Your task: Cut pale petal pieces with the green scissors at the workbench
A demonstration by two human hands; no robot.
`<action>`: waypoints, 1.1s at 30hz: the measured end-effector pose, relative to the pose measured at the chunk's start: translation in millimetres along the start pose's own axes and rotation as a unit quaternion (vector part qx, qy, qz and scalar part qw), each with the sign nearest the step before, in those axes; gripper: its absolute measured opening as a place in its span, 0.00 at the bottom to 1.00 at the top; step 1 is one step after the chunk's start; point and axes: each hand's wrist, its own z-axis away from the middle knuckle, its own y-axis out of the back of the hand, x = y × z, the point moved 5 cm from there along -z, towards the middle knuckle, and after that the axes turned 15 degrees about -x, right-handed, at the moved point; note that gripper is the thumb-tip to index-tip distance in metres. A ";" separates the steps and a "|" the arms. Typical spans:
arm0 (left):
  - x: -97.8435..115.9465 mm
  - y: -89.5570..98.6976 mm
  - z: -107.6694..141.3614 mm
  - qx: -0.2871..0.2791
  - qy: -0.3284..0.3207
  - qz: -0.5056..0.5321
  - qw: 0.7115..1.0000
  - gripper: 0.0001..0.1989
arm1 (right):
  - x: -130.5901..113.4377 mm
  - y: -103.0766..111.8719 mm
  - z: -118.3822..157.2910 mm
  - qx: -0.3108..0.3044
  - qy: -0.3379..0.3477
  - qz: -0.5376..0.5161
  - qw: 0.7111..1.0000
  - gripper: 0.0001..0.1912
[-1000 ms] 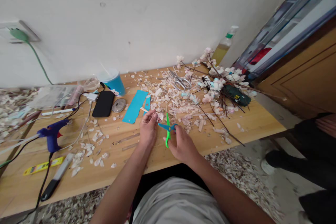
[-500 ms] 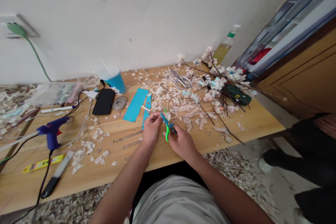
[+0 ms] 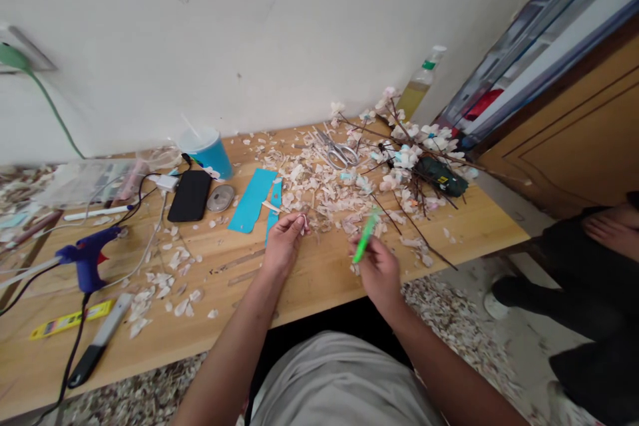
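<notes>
Near the front edge of the counter (image 3: 309,286), the left hand (image 3: 280,243) pinches a small pale piece (image 3: 305,220); the right hand (image 3: 383,274) grips green scissors (image 3: 365,241). If the left fingertips loosen, this piece may drop and become lost among similar petals (image 3: 327,192).

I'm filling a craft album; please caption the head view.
Left hand pinching a small pale piece, right hand holding green scissors above a petal-strewn table.

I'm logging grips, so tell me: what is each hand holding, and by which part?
The right hand holds green scissors, blurred, by the handle end. The left hand pinches a small pale piece; which part cannot be told.
</notes>
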 end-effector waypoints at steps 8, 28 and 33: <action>-7.4 16.9 0.6 0.072 0.003 -0.007 0.997 0.16 | -5.0 -31.0 10.6 -0.146 -0.013 0.227 0.963 0.16; 9.1 22.6 3.7 0.146 -0.075 -0.145 0.976 0.18 | -0.5 -70.1 -27.1 -0.124 0.022 0.340 0.932 0.12; 12.9 21.8 3.7 0.152 -0.092 -0.163 0.971 0.14 | -2.9 -70.8 -27.5 -0.091 0.039 0.372 0.923 0.21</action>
